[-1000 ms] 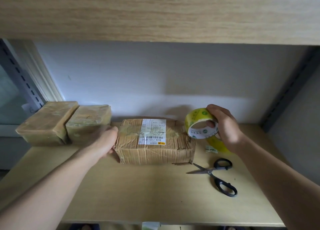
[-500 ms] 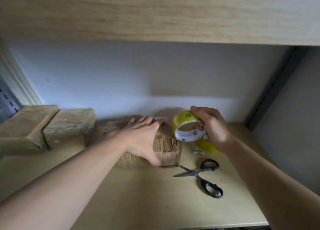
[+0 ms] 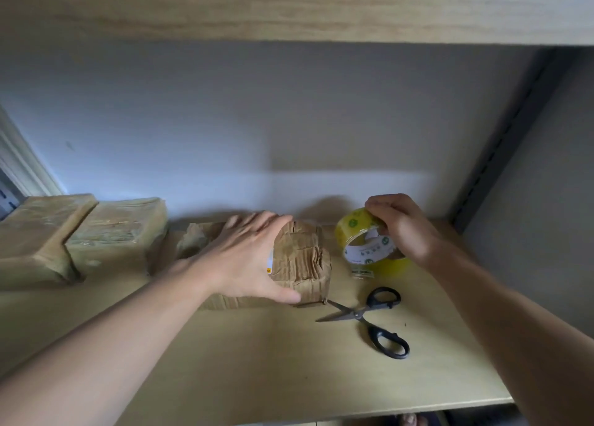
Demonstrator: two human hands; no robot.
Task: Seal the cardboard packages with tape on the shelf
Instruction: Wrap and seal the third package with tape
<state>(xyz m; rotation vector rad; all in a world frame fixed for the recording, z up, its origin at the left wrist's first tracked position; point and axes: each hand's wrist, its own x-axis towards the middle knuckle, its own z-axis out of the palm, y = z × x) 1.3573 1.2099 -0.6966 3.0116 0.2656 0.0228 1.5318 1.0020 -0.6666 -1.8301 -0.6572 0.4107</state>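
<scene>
At the far left of the shelf (image 3: 257, 361) two wrapped packages (image 3: 80, 236) sit side by side against the wall, glossy as if already taped, well apart from my work. Next comes the crumpled cardboard package (image 3: 302, 258), its long axis running left to right along the shelf. My left hand (image 3: 247, 258) lies across its top, fingers reaching over the back edge and thumb hooked round the front, gripping it. Just beside its right end my right hand (image 3: 401, 229) holds the yellow tape roll (image 3: 363, 242), fingers curled over the rim, the roll tilted so its core faces me. I judge the tape must travel leftward from the roll along the package's length, so the right hand leads. The scissors (image 3: 369, 319) lie part open in front of the roll, nearer my right hand.
</scene>
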